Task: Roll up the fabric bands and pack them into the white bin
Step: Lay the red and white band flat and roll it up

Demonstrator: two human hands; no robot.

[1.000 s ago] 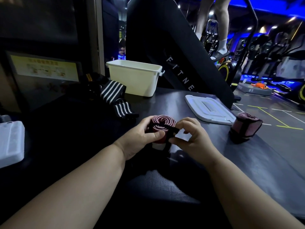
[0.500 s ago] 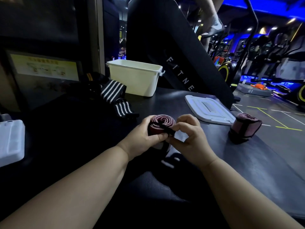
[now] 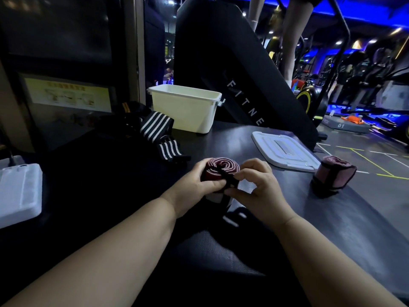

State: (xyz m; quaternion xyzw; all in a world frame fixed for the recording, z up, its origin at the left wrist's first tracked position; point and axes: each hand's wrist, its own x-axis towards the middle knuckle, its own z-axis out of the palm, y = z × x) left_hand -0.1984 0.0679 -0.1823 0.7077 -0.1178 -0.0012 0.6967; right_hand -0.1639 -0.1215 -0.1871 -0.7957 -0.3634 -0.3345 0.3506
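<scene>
- Your left hand (image 3: 199,185) curls round the maroon band (image 3: 223,166), which is wound into a tight spiral and held near the middle of the table (image 3: 354,229). Your right hand (image 3: 259,191) pinches the black strap (image 3: 228,180) against the roll's side.
- If your left fingers slacken while the right works the strap, the coil will likely spring loose or push out at its centre. Stretchy fabric wound this tightly wants to unwind.
- What looks like more of the band lies below the roll, toward you. If it gets caught under a wrist, it could drag the outer turns crooked.
- A strap fastened slack or skewed probably won't hold, and the roll may open once it is packed.
- The white bin (image 3: 186,109) stands open, well apart at the far side, with its lid (image 3: 285,151) lying flat to the right. You cannot see inside it. A one-handed carry that far risks the spiral telescoping.
- A finished rolled band (image 3: 334,176) sits near the table's right edge, where a sweep of your right forearm could knock it off.
- The striped bands (image 3: 157,127) lie unrolled just beside the bin, and reaching over them may snag them.
</scene>
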